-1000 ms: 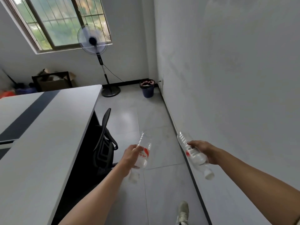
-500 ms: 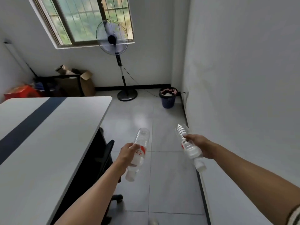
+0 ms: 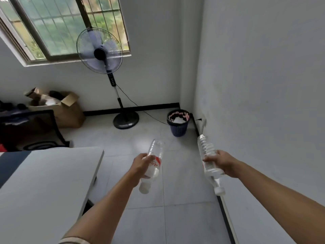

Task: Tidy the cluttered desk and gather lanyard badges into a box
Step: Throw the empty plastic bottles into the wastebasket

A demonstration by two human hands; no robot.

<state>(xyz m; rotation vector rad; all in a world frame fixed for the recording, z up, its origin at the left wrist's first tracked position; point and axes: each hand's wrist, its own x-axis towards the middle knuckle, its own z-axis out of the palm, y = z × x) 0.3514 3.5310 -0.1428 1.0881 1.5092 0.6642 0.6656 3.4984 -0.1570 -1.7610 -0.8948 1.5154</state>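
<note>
Gripping two clear plastic bottles right of the desk [image 3: 44, 182], the person is curling the left hand [image 3: 142, 164] round the labelled bottle [image 3: 155, 150], its red-and-white label's writing too blurred to read, and the right hand [image 3: 221, 162] round the ribbed bottle [image 3: 205, 150]. One blue bin [image 3: 178, 128], far ahead, is holding white scraps.

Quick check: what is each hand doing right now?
Left hand: holding a red-labelled clear plastic bottle.
Right hand: holding a ribbed clear plastic bottle.
</note>
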